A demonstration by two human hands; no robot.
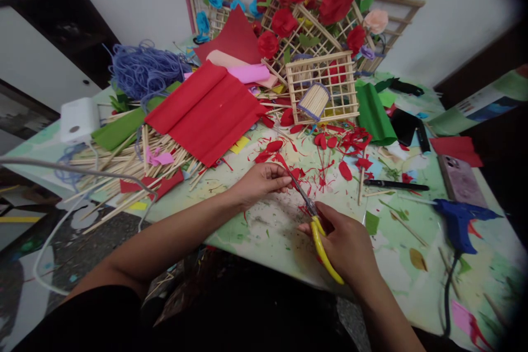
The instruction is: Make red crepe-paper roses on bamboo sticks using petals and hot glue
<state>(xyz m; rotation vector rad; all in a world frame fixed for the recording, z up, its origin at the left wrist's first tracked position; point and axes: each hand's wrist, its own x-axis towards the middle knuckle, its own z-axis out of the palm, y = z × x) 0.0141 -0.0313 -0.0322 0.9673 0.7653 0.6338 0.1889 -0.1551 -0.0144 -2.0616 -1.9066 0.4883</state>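
Observation:
My right hand [346, 239] is closed around the yellow handles of a pair of scissors [319, 239], whose blades point up and left toward my other hand. My left hand [266, 181] has its fingers pinched together, with a small strip of red crepe paper [282, 160] showing just beyond them by the blade tips. How much of the red paper lies inside the pinch is hidden. Cut red petals [345, 170] and thin red scraps are scattered on the table just beyond both hands.
A red crepe sheet [210, 110] lies over wooden sticks [124, 162] at left, near blue cord [144, 69]. Stick lattices [324, 88] with paper flowers [284, 23] stand at the back. Rightward are a blue glue gun [457, 223], a phone [462, 179] and a black pen [396, 185].

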